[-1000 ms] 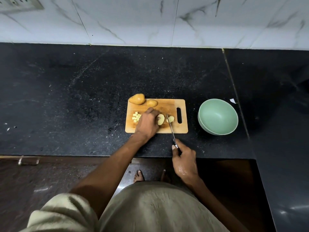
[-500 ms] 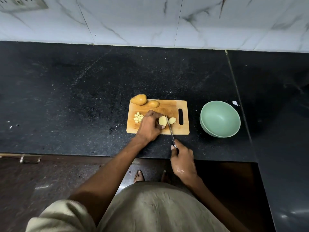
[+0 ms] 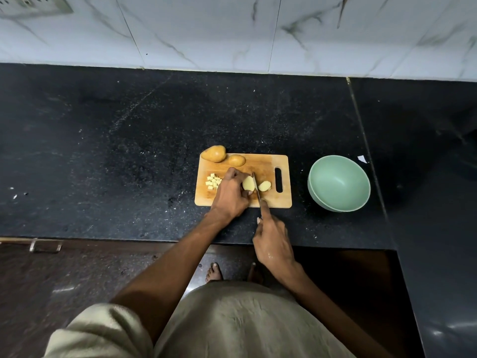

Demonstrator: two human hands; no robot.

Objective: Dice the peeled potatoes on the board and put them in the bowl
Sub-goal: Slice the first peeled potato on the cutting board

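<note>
Since a second ago the knife (image 3: 256, 188) has come up against the pale, smooth potato piece (image 3: 248, 183), which the left hand (image 3: 230, 195) pinches steady with curled fingers on the wooden board (image 3: 268, 164). Right hand (image 3: 273, 242) grips the handle, forefinger along the spine to guide the cut. Small dice (image 3: 213, 181) lie beyond the left hand; the matte green bowl (image 3: 339, 183), well right of both hands, holds nothing.

Dim overhead light, glare on counter (image 3: 451, 329), wide-angle edge distortion
</note>
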